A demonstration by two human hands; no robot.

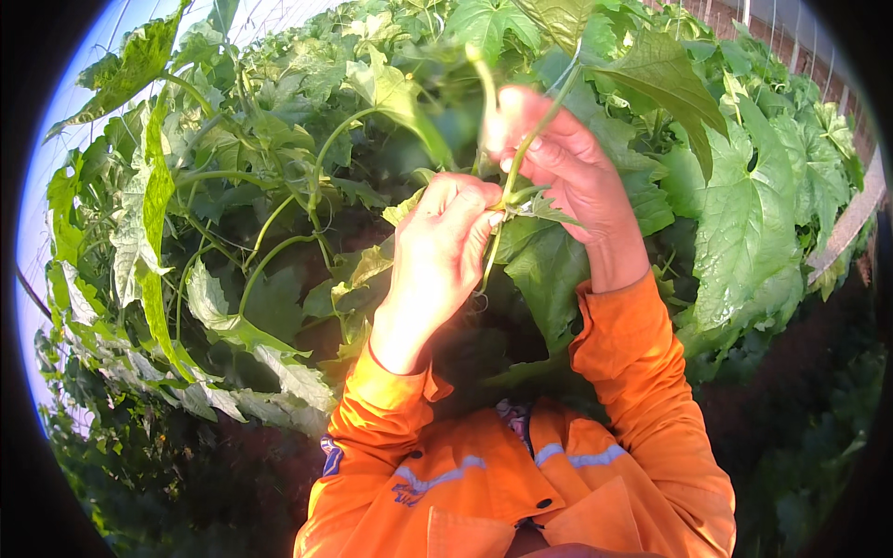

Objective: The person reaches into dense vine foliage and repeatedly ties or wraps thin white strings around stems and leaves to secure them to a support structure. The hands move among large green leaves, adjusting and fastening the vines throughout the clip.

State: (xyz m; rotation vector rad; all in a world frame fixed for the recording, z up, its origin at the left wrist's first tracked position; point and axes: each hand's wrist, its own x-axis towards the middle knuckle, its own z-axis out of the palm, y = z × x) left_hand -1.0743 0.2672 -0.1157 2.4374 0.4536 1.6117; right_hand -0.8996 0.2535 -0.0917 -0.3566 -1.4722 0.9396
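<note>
A green vine stem [528,143] with broad lobed leaves rises in front of me. My left hand [446,234] pinches it at a node, thumb and fingertips closed together beside a small young leaf [548,210]. Just above and to the right, my right hand [554,157] is partly behind the same stem, fingers bent and partly blurred. A pale green shoot or young fruit [487,91] stands up at its fingertips; whether it is gripped is unclear. A thin whitish string [565,70] runs along the upper stem. A tendril hangs below my left hand.
Dense vines surround both hands, with bent leaf stalks [261,261] on the left and a large leaf [746,223] on the right. Vertical strings hang near a brick wall [802,52] at the upper right. A pale slanted bar [848,220] stands at the right edge.
</note>
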